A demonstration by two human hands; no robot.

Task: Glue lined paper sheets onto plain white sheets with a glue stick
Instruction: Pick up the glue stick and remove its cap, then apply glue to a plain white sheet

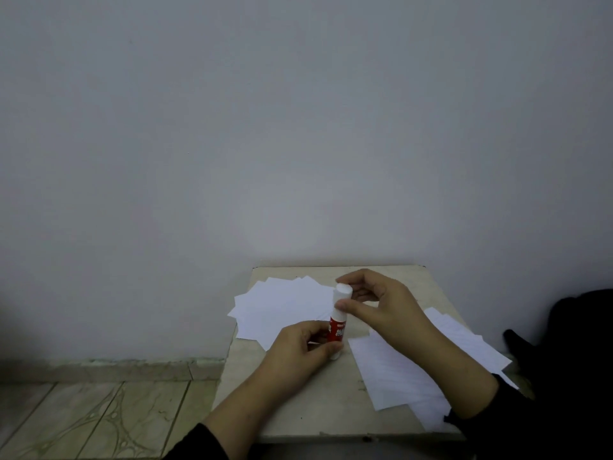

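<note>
Nearest us, two dark sleeves [517, 413] enter from the bottom edge. We see the left hand [298, 353] low over the small table [298, 416], its fingers curled round the lower red body of the glue stick [337, 330]. The stick stands nearly upright, tilted slightly, its base at or just above the tabletop; we cannot tell whether it touches.

A little farther, the right hand [374, 303] closes on the stick's white cap [342, 292]: thumb on the near side, fingertips on the far side, a pinch. The remaining fingers are loosely bent. The cap sits on the stick.

To the right of the hands we note a loose spread of lined paper sheets [398, 366], partly under the right forearm, reaching the table's right edge. Beyond the hands, toward the far left corner, a fanned pile of plain white sheets [278, 307] lies flat, some overhanging the left edge.

No containers in view.

Past the table: tiled floor [99, 416] at left, a dark object [580, 327] at right, a plain grey wall [298, 127] behind.
</note>
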